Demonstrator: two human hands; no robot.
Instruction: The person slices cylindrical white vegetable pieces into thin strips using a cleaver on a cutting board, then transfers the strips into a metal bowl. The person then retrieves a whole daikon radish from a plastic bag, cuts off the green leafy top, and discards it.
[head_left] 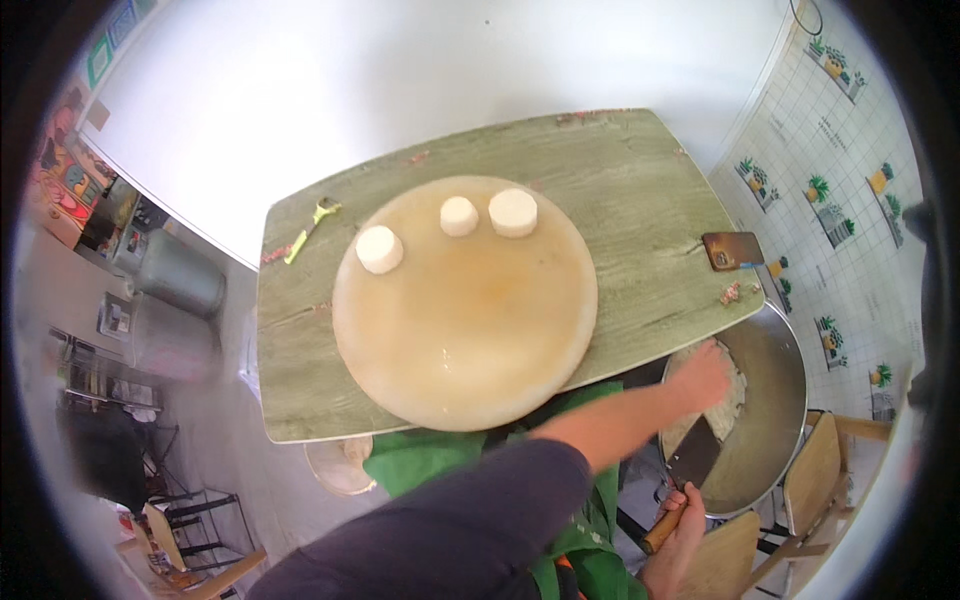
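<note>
My left hand (703,378) reaches across to the right into a large metal pot (780,400). It rests on a pale, dough-like mass (735,400) there; its fingers are blurred and mostly hidden. My right hand (682,532) grips the wooden handle of a cleaver (694,455), whose broad dark blade dips over the pot beside the mass. On the table, a round wooden board (465,330) carries three short white cylinders, a left one (380,249), a middle one (459,215) and a right one (513,212). They look like dough, though I cannot tell for sure.
The grey-green wooden table (640,200) bears a thin yellow-green tool (311,232) at left and a phone (733,251) near its right edge. Wooden chairs (812,470) stand by the pot. Two grey cylindrical tanks (180,273) are at far left. Below the table sits a pale container (340,468).
</note>
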